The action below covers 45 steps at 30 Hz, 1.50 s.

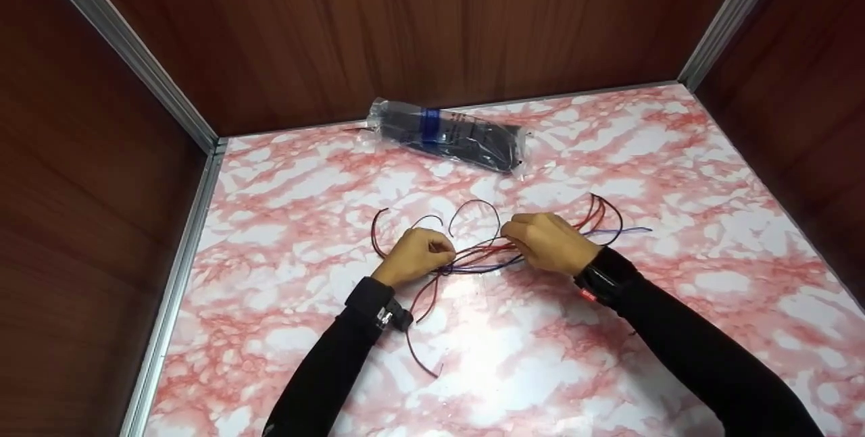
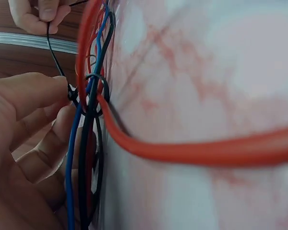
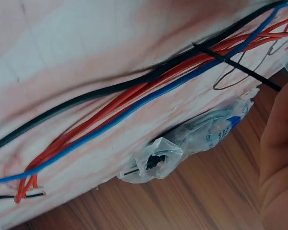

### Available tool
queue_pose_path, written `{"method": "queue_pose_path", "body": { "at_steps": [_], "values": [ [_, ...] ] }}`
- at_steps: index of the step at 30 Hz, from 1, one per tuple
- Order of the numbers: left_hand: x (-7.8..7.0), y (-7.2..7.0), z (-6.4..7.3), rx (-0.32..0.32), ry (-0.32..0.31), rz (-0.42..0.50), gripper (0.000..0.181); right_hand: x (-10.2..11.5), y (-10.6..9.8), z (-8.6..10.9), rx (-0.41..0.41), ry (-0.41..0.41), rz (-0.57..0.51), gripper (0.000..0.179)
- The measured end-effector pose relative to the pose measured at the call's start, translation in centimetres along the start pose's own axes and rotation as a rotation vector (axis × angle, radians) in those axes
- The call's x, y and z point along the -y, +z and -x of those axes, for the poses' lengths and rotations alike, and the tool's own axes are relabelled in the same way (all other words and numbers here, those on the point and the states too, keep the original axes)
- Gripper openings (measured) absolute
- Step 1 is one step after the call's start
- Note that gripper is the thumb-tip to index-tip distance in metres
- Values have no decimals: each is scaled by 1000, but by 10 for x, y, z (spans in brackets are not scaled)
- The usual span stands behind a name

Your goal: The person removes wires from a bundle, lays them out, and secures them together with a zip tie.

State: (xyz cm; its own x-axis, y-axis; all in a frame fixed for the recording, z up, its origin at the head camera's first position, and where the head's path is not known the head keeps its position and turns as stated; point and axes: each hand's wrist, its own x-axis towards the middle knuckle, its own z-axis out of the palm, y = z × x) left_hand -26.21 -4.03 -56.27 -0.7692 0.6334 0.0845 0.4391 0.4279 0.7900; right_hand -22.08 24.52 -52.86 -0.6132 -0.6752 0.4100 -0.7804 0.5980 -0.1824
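A bundle of red, blue and black wires (image 1: 483, 267) lies across the tabletop between both hands. A thin black cable tie (image 2: 57, 60) loops round the bundle, as the left wrist view shows. My left hand (image 1: 417, 254) pinches the tie at its small head, thumb and fingertip right beside the wires. With thumb and finger, my right hand (image 1: 551, 244) pinches the tie's free tail, drawn up and away from the bundle. One red wire (image 2: 192, 153) bends out close to the left wrist camera. In the right wrist view, a black strip (image 3: 252, 74) crosses over the wires.
Behind the wires, a clear plastic bag (image 1: 453, 134) with black contents and a blue label lies near the back panel (image 1: 432, 32). Loose wire ends (image 1: 426, 363) spread toward the front and right. Wood-grain panels with metal edging surround the red-and-white marbled tabletop (image 1: 284, 356).
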Motion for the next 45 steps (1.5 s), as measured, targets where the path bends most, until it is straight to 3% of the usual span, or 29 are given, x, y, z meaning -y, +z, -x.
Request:
{"method": "queue_pose_path", "body": {
  "at_steps": [6,11,19,30,34,38,45],
  "values": [
    [-4,4,-2,-4,36,-112,6,0,3,1,-5,-9,142,25],
    [-7,5,-4,16,87,-205,8,-7,-1,2,-9,-16,219,23],
    [-2,4,-1,4,94,-227,8,-28,-10,7,-54,37,257,22],
    [-5,8,4,4,76,-239,11,-42,-7,8,-44,-4,324,15],
    [-9,10,4,16,91,-233,12,-46,-5,12,-71,21,321,16],
    [-10,13,5,-13,103,-242,12,-45,-4,14,-81,56,308,14],
    [-16,18,16,-7,98,-307,4,-38,-6,11,-28,-21,290,24]
  ]
}}
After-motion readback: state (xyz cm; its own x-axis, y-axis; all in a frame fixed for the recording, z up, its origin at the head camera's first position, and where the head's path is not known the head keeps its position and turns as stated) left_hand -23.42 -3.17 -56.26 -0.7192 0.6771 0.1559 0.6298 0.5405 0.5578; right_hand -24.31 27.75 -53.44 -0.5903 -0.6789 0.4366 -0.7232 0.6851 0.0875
